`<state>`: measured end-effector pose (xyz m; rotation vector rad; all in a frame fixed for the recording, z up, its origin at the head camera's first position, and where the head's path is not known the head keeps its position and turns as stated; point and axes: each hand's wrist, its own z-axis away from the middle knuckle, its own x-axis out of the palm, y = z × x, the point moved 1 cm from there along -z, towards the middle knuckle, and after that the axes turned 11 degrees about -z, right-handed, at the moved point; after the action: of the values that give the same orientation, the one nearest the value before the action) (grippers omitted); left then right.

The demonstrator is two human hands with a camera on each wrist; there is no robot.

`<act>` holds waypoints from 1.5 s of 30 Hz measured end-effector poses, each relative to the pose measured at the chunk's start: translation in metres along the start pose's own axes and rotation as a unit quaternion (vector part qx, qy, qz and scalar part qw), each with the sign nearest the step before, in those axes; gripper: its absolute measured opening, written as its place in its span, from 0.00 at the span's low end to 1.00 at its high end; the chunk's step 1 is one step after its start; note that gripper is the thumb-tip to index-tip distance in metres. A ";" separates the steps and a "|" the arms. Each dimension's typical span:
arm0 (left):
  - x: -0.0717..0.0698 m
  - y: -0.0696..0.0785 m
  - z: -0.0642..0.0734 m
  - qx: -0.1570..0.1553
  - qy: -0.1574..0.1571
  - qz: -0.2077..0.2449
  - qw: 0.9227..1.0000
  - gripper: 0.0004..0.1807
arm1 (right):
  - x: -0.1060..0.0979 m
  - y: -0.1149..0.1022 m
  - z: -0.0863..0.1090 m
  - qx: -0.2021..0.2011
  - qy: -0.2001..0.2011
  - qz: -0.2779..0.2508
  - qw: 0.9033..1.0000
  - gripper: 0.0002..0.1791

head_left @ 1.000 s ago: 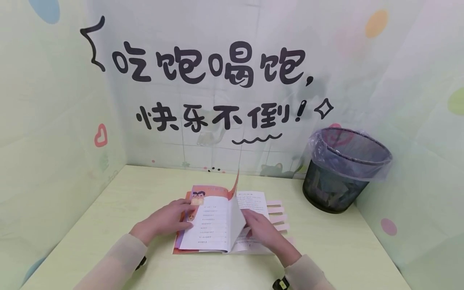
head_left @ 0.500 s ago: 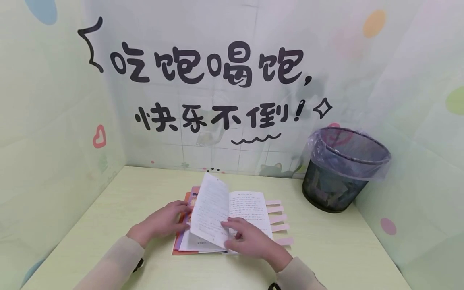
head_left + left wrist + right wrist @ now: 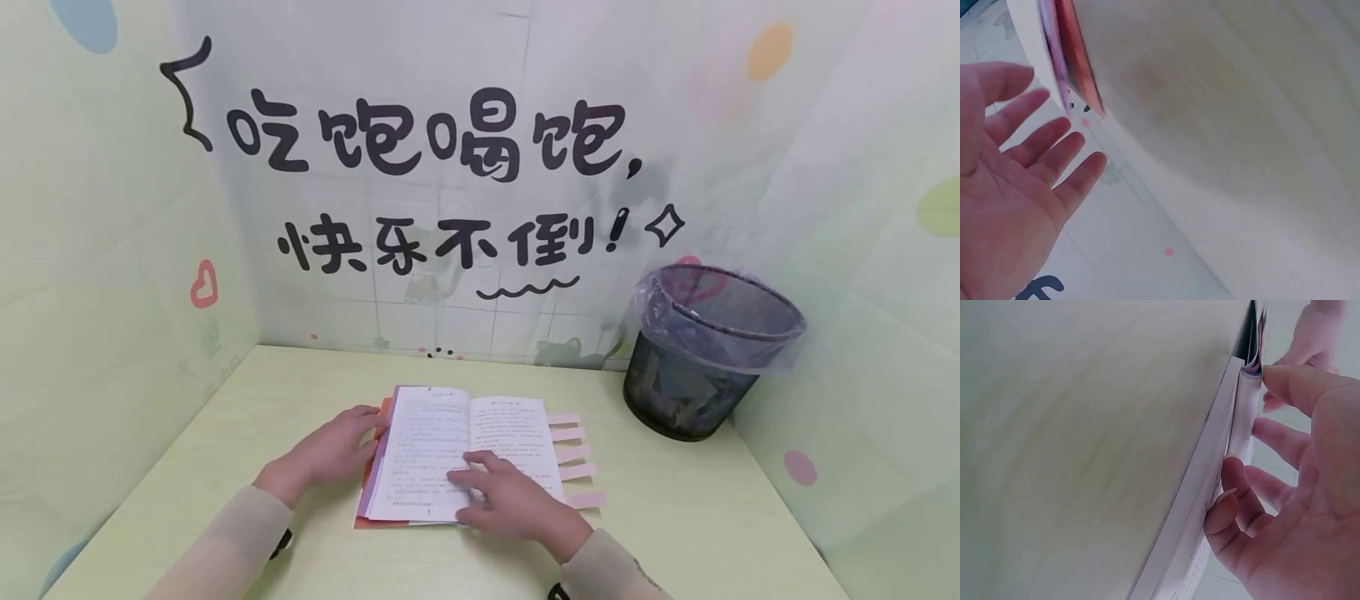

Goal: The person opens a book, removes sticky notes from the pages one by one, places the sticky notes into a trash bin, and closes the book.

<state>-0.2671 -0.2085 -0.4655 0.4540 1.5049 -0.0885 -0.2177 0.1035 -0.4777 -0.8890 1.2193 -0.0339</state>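
Note:
An open book (image 3: 423, 458) lies on the table, printed text on both pages, with orange and purple cover edges showing at its left. Pink sticky tabs (image 3: 573, 454) stick out from its right side. My left hand (image 3: 337, 450) is at the book's left edge; in the left wrist view its fingers are spread and hold nothing, close to the orange cover (image 3: 1079, 56). My right hand (image 3: 513, 504) rests over the lower middle of the book, fingers reaching across the fold. In the right wrist view its fingertips (image 3: 1235, 469) touch the pages, thumb and forefinger extended, other fingers bent.
A black mesh waste bin (image 3: 690, 383) with a clear purplish liner stands at the back right of the table (image 3: 300, 558). A printed cloth backdrop (image 3: 420, 192) rises behind and along both sides of the table.
A page that stood raised has swung over to the left and now lies flat. My right hand has moved left from the right page to the fold. My left hand has shifted slightly left.

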 end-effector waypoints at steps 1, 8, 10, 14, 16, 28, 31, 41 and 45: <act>-0.001 0.002 0.000 -0.008 -0.001 0.005 1.000 0.30 | 0.000 -0.001 0.000 -0.001 -0.001 0.003 1.000 0.31; 0.002 0.020 -0.008 -0.005 -0.028 0.014 0.999 0.39 | 0.000 -0.005 0.001 -0.001 -0.006 0.019 1.000 0.30; 0.004 0.024 -0.011 0.001 -0.041 0.016 0.999 0.42 | 0.001 -0.005 0.001 -0.001 -0.006 0.022 1.000 0.30; 0.007 0.036 -0.018 0.014 -0.064 0.027 0.997 0.48 | 0.001 -0.004 0.000 -0.004 -0.006 0.027 1.000 0.30; 0.007 0.043 -0.022 0.026 -0.072 0.034 0.997 0.52 | 0.000 -0.004 0.001 -0.005 -0.005 0.028 1.000 0.30; 0.015 0.058 -0.030 0.024 -0.125 0.030 0.991 0.63 | 0.004 -0.001 -0.001 -0.013 -0.003 0.038 0.999 0.31; 0.015 0.059 -0.030 0.022 -0.126 0.026 0.991 0.63 | 0.003 0.001 0.000 -0.012 -0.003 0.027 1.000 0.31; 0.021 0.060 -0.031 0.017 -0.131 0.018 0.991 0.64 | -0.017 0.015 0.000 0.017 0.091 -0.050 0.994 0.29; 0.023 0.059 -0.031 0.023 -0.132 0.008 0.991 0.65 | -0.028 0.022 0.001 0.111 0.171 -0.029 0.979 0.28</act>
<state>-0.2751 -0.1388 -0.4741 0.4711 1.2403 -0.1651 -0.2369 0.1324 -0.4683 -0.7392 1.4762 -0.3766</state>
